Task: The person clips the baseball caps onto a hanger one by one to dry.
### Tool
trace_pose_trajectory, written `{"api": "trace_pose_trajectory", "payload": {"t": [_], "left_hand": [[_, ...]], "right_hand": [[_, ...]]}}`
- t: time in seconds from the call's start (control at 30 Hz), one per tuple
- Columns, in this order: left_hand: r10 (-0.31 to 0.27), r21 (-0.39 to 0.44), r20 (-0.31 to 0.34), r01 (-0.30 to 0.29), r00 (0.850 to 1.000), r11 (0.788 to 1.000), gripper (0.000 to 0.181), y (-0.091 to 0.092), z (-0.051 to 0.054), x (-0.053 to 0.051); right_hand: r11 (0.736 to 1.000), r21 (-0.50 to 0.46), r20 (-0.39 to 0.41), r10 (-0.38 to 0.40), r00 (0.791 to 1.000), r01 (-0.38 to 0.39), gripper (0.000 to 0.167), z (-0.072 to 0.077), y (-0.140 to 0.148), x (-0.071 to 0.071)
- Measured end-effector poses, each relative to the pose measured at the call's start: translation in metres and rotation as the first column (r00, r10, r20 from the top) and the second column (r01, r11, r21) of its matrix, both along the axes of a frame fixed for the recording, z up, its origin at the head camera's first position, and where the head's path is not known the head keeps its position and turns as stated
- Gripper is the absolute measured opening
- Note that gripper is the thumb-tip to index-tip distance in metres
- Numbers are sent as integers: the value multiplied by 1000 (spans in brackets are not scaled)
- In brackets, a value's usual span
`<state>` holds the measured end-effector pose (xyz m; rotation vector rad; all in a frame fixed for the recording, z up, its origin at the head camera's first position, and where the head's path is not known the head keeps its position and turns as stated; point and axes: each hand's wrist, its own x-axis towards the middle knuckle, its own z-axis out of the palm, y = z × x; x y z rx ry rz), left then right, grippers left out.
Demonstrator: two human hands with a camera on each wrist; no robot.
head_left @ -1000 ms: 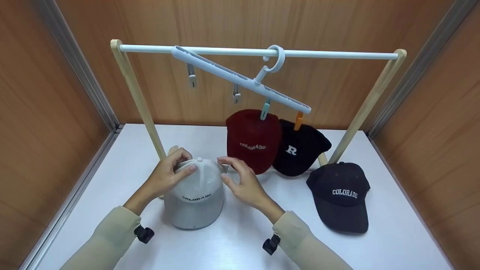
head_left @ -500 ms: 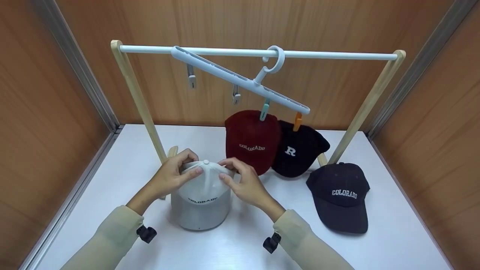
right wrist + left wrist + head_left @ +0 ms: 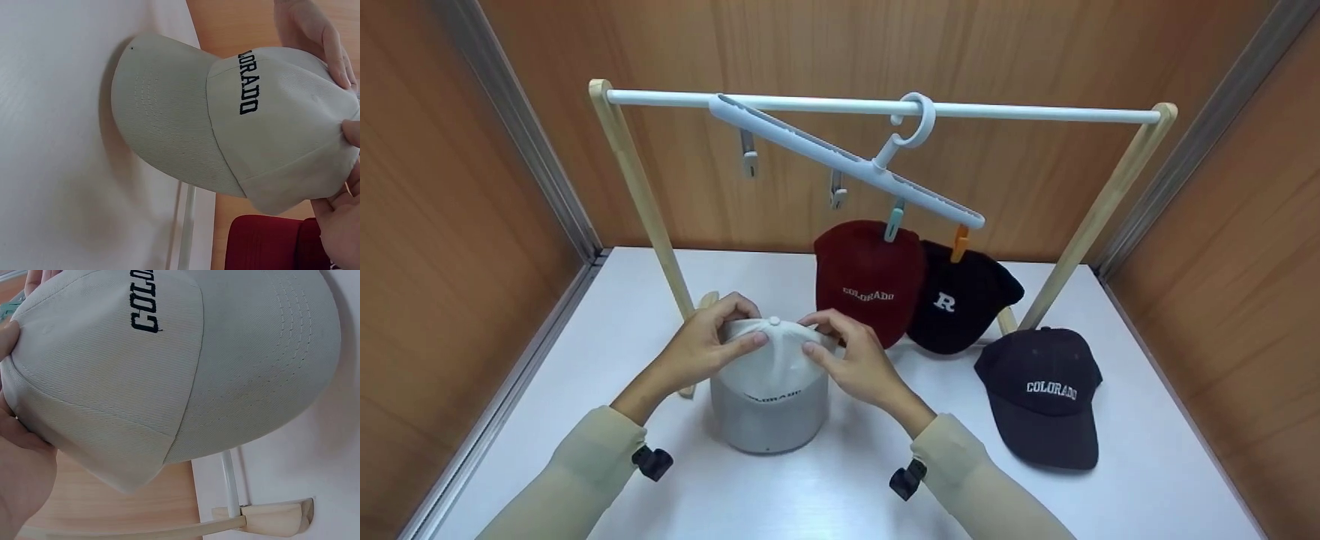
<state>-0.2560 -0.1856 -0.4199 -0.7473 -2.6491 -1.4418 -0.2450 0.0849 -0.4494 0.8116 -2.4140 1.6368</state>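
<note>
1. The white cap (image 3: 769,379) is brim-down, close over the surface (image 3: 780,499); whether it touches is unclear.
2. Left hand's grip (image 3: 709,343) and right hand's grip (image 3: 855,356) pinch its crown, thumbs in front; level, even pressure should limit creasing.
3. Behind, a red cap (image 3: 866,270) hangs from the hanger (image 3: 810,150).

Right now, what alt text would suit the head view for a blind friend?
Two hands hold a pale cap by its crown. Beyond, a red cap and black R cap hang from a clip hanger on a rack; a dark cap lies at right.
</note>
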Motion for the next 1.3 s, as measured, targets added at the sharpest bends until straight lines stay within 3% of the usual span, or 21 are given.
{"api": "trace_pose_trajectory", "payload": {"t": [0.17, 0.33, 0.53, 0.9, 1.13, 1.3], "left_hand": [[54, 31, 0, -54, 999, 998, 34, 3, 4, 0], [67, 74, 8, -67, 998, 995, 36, 8, 12, 0], [61, 116, -20, -59, 998, 992, 31, 16, 30, -1], [96, 139, -120, -80, 988, 987, 30, 28, 59, -11], [71, 157, -147, -47, 987, 987, 26, 32, 75, -18], [39, 165, -174, -10, 984, 986, 21, 36, 85, -25]], "right_hand": [[1000, -13, -14, -9, 1000, 9, 25, 7, 4, -2], [1000, -13, -20, 2, 1000, -2, 27, 19, 8, -4], [1000, 13, -29, -7, 1000, 7, 29, 39, 13, -6], [999, -29, -62, -16, 998, 14, 31, 72, 18, -14], [999, -34, -73, 1, 997, -3, 29, 86, 22, -17], [999, -32, -23, -20, 1000, 19, 33, 98, 25, -21]]}}
